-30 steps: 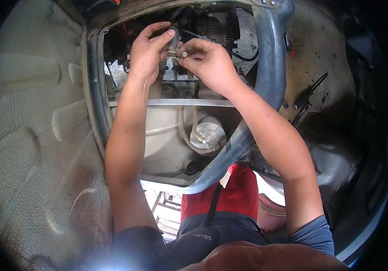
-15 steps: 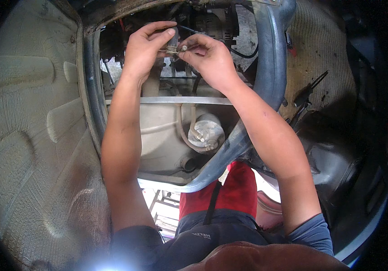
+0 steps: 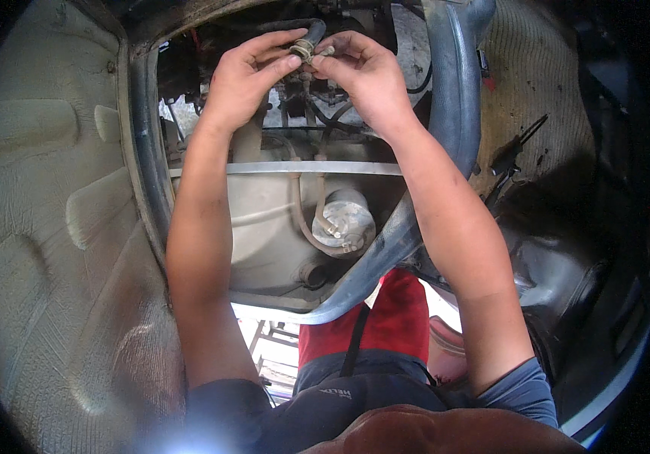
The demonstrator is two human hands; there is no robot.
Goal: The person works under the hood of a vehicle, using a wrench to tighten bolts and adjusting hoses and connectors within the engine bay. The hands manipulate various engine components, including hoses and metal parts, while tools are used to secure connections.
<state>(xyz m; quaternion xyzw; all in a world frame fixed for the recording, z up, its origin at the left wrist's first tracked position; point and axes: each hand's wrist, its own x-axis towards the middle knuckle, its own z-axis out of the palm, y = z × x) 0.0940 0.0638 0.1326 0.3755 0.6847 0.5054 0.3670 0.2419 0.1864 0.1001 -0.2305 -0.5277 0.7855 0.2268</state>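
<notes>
Fingers (image 3: 278, 37) of the left hand (image 3: 242, 82) close around a bent, dark grey rubber hose (image 3: 317, 30) near its end at 12 o'clock in the head view, index finger along the side, thumb tip against a yellowish metal ring clamp (image 3: 304, 50). The right hand (image 3: 371, 77) comes in from the 1 o'clock side, its thumb and index finger pinching the clamp beside a small pale stub (image 3: 329, 51); its other fingers curl behind and are partly hidden. As for progress, the clamp already sits around the hose end, it seems; how tight it is, and whether the end meets a fitting, cannot be told, so what is left stays unsettled. The hose comes in from about 11 o'clock, bends above the fingers, and its short end section points toward 7 o'clock, its long axis running from 1 to 7, with the ring set crosswise. Well apart, below the flat grey metal crossbar (image 3: 325, 167), a round silvery canister (image 3: 345, 221) lies near the dial's centre; a black narrow-tipped tool (image 3: 508, 160) rests between 2 and 3 o'clock.
</notes>
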